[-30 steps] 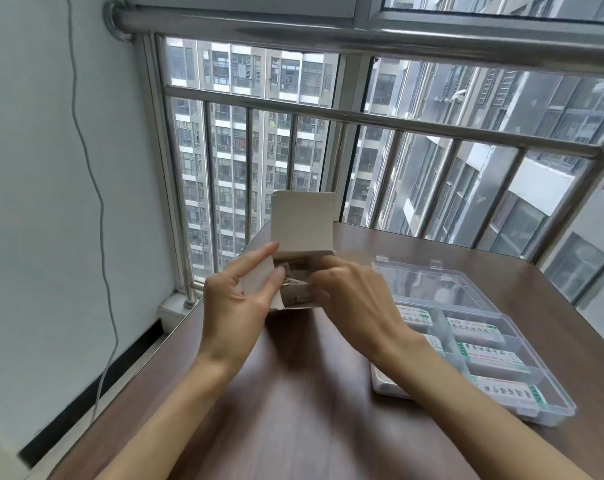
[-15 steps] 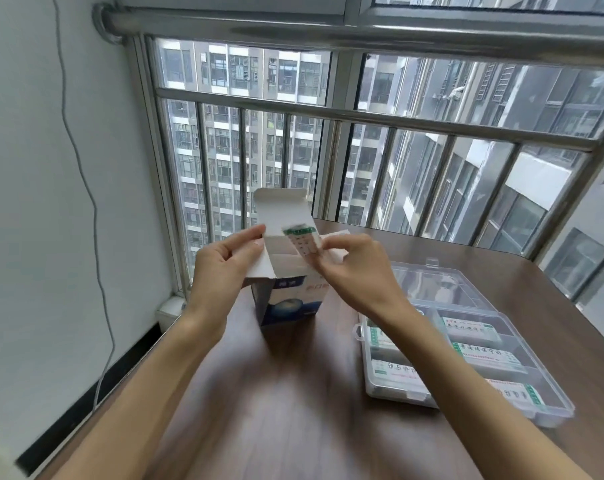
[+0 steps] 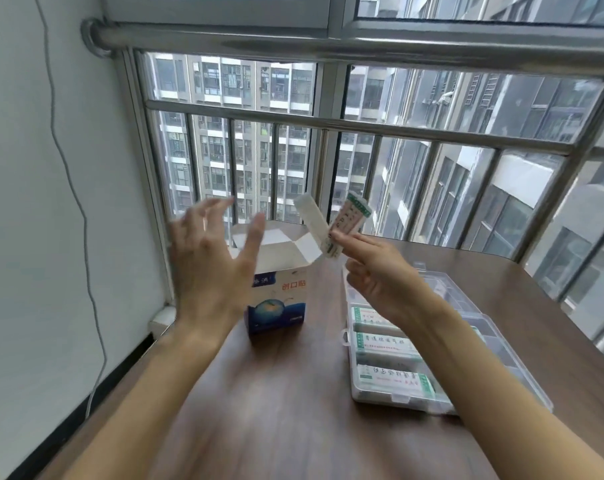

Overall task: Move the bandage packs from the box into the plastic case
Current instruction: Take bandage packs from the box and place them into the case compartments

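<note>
Right hand: the right hand (image 3: 380,275) is raised over the table, fingers bent, and pinches two bandage packs at their lower ends between thumb and fingertips.
Held packs: a white paper bandage pack with green print (image 3: 349,218) stands nearly upright; a second plain white bandage pack (image 3: 312,220) leans to the left and crosses it at the bottom. Both are above the box's right flap, not touching it.
Left hand: the left hand (image 3: 210,268) is blurred, spread wide with straight fingers in front of the box, and it holds nothing.
Box: the blue and white cardboard box with red characters (image 3: 276,303) stands upright on the table, its white top flaps open.
Case: the clear plastic case with compartments (image 3: 397,396) lies open just to the right of the box; three green-printed packs in the case (image 3: 383,342) lie in its left compartments.
Table: a dark brown wooden table (image 3: 293,410) bears the box and the case.
Change from half a second ago: the left hand has let go of the box flap and opened; the right hand has lifted the packs higher and more to the right, clear of the box mouth.
Unchanged: the box and the case stay in place.
</note>
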The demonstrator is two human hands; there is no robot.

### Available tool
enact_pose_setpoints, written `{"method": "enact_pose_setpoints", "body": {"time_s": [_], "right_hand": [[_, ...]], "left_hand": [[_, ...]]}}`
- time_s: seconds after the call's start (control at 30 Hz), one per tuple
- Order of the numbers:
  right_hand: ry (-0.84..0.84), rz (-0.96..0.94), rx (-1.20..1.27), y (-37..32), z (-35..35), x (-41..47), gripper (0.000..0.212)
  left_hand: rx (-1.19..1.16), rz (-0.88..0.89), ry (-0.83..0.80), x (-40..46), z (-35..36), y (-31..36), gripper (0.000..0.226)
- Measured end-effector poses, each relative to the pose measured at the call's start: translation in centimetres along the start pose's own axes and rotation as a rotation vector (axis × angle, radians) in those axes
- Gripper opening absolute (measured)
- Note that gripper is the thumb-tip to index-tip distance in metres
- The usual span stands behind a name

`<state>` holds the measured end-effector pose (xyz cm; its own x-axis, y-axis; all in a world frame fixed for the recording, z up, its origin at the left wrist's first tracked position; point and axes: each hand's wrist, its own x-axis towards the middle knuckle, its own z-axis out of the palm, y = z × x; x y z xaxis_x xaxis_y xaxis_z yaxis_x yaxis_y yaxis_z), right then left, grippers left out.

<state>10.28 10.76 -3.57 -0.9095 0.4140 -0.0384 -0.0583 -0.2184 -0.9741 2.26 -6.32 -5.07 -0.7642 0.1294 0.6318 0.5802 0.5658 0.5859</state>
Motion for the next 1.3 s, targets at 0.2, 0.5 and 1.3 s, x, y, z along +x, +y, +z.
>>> {"method": "enact_pose_setpoints", "body": {"time_s": [0.2,0.5,1.3], "right_hand": [[0.123,-0.159,-0.243,-0.2,-4.5,-5.4,0.013],[0.261,-0.542,-0.695,1.8,-7.3,-9.4,0.013],[0.352,-0.244,-0.439,3.0,-9.5,-10.5,0.006]], "left_hand": [[-0.659,-0.194,-0.501,-3.4,1.4,6.5,0.057],[-0.872,-0.468,-0.942,-6.0,3.8,6.7,0.019],[-0.102,0.211,-0.792,-8.1,4.3,4.7,0.007]]}}
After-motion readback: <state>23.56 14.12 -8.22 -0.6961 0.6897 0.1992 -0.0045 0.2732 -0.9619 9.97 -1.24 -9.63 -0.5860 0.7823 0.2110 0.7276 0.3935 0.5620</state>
